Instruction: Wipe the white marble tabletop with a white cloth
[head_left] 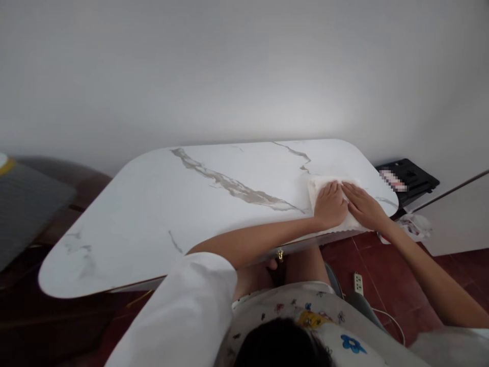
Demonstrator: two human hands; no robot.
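A white folded cloth (320, 185) lies on the right part of a white marble-patterned table (160, 204), near its front edge. My left hand (330, 205) rests flat on the cloth, fingers stretched together. Beside it, my right hand (362, 204) also lies flat on the cloth, fingers pointing left and touching the left hand's fingertips. Both hands press on the cloth; neither grips it.
A white wall stands right behind the table. A black object (416, 179) sits on the floor at the far right, with a crumpled bag (414, 227) near it. A white power strip (358, 283) lies on the red tiled floor. A dark grey surface (26, 204) is at the left.
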